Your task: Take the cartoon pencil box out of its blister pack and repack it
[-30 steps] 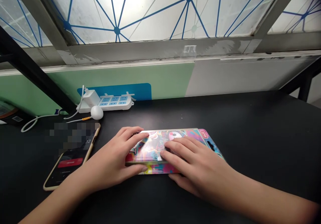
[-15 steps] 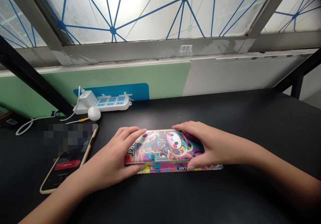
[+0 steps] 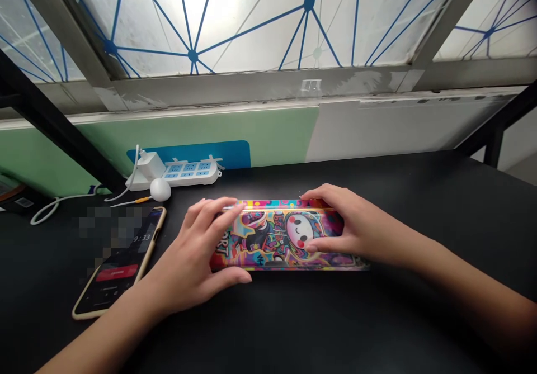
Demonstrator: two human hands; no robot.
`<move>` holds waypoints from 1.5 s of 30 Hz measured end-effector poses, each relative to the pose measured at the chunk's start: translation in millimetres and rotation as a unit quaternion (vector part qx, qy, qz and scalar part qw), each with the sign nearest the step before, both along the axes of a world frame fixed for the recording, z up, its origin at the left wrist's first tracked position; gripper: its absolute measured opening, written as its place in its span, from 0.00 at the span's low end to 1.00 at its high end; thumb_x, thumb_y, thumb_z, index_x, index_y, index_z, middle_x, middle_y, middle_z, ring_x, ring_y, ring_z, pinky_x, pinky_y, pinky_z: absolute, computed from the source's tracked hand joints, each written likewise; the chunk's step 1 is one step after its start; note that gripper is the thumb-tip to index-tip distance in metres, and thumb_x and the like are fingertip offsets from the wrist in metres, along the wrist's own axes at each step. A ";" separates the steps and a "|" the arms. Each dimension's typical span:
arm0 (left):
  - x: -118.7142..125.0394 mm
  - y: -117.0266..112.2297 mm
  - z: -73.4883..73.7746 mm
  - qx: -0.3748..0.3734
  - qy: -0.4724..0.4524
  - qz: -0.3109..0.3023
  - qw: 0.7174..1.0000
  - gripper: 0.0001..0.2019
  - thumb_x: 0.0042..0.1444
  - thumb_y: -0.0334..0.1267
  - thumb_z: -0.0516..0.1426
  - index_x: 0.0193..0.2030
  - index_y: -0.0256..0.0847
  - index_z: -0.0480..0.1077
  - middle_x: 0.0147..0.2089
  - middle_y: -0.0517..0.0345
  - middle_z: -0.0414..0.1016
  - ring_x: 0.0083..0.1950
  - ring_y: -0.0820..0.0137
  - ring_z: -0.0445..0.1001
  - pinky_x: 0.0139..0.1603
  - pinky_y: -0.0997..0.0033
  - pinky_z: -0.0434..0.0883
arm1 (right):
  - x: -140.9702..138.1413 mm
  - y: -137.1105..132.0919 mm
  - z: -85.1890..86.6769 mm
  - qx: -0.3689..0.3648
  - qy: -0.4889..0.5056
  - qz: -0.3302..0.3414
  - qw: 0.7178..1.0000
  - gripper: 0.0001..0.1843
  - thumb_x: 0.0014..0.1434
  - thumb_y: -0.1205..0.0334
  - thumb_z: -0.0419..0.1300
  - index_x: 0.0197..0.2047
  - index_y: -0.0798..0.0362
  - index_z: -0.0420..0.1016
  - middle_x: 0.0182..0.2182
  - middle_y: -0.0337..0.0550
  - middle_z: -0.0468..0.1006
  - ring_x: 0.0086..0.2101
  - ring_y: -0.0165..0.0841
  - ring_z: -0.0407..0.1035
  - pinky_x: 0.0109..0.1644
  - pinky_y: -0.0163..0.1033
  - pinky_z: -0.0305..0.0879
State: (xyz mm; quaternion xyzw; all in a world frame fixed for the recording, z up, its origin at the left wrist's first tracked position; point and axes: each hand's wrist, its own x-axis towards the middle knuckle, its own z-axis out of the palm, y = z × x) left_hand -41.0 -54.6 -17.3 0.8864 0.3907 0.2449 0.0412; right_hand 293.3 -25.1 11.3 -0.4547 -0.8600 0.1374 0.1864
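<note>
Over the last half second the **pencil box** [image 3: 277,234] has tipped up towards the viewer. Its cartoon-printed face now stands more steeply, a strip of multicoloured edge shows along the top, and the card beneath it has narrowed to a thin line along the lower edge. The box sits near the middle of the tabletop [image 3: 377,329], just right of a phone in a gold-edged case [image 3: 117,262].

The left hand [image 3: 195,256] holds the box's left end, fingers spread and curved over the top with the thumb along the lower edge. This grip is only partly closed but clearly has hold. The right hand [image 3: 335,223] has the right end, fingers hooked over the top edge and thumb resting on the printed face. Both forearms slope inward from the lower corners of the view, the right wrist lying lower and flatter.

Towards the far edge of the tabletop lie a white power strip [image 3: 188,173] with a charger [image 3: 150,166] plugged in, a white ball [image 3: 160,189], and a looping white cable [image 3: 46,212].
</note>
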 end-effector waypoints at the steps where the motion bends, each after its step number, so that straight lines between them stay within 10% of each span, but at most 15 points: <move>1: -1.3 1.4 0.8 0.000 -0.020 0.016 1.000 0.41 0.63 0.56 0.61 0.77 0.56 0.45 0.73 0.46 0.55 0.72 0.45 0.54 0.71 0.37 0.59 | -0.2 -1.0 0.3 0.013 0.003 0.008 1.000 0.33 0.53 0.41 0.70 0.57 0.48 0.71 0.50 0.49 0.79 0.48 0.45 0.74 0.49 0.50 0.73; 9: -7.5 8.6 -5.2 -0.089 -0.224 0.150 0.959 0.33 0.66 0.51 0.59 0.74 0.51 0.52 0.66 0.46 0.67 0.63 0.53 0.71 0.63 0.45 0.71 | -4.0 -10.4 1.3 0.178 0.017 0.039 0.983 0.29 0.59 0.45 0.68 0.58 0.50 0.68 0.47 0.49 0.79 0.46 0.45 0.74 0.52 0.51 0.69; 16: -4.3 4.3 -2.8 0.076 -0.154 0.065 0.983 0.24 0.62 0.39 0.66 0.62 0.54 0.66 0.52 0.57 0.74 0.54 0.61 0.75 0.66 0.50 0.69 | -3.8 -19.1 0.3 0.361 -0.072 0.080 0.926 0.17 0.67 0.57 0.63 0.56 0.53 0.69 0.41 0.48 0.82 0.38 0.41 0.76 0.52 0.49 0.71; 21: -7.1 6.2 4.2 0.109 -0.086 0.025 0.990 0.18 0.62 0.42 0.66 0.56 0.52 0.69 0.48 0.61 0.81 0.46 0.65 0.80 0.71 0.43 0.63 | -13.4 -25.2 -4.4 0.352 -0.092 0.088 0.927 0.11 0.70 0.61 0.58 0.52 0.56 0.72 0.40 0.50 0.84 0.37 0.42 0.78 0.49 0.49 0.73; 26: -10.2 3.3 11.1 0.116 -0.073 -0.029 0.990 0.06 0.67 0.33 0.60 0.47 0.49 0.74 0.42 0.63 0.84 0.43 0.67 0.83 0.60 0.57 0.75 | -23.7 -32.7 -6.9 0.347 -0.099 0.102 0.927 0.09 0.70 0.63 0.57 0.49 0.57 0.75 0.40 0.50 0.85 0.38 0.42 0.80 0.43 0.47 0.73; 38: 1.3 -4.0 18.0 0.037 0.059 -0.099 0.993 0.01 0.65 0.35 0.62 0.42 0.45 0.75 0.39 0.61 0.81 0.42 0.67 0.80 0.59 0.58 0.69 | -32.6 -29.1 -25.8 0.256 -0.114 0.132 0.951 0.20 0.67 0.57 0.62 0.58 0.59 0.76 0.57 0.56 0.80 0.56 0.50 0.75 0.59 0.56 0.72; 45: -12.2 7.2 8.2 0.038 0.088 0.144 0.985 0.16 0.69 0.46 0.53 0.56 0.40 0.72 0.48 0.45 0.79 0.48 0.52 0.76 0.48 0.50 0.70 | -33.1 -27.1 -24.1 0.222 -0.102 0.142 0.959 0.22 0.65 0.57 0.63 0.60 0.57 0.76 0.57 0.58 0.80 0.56 0.50 0.74 0.58 0.58 0.74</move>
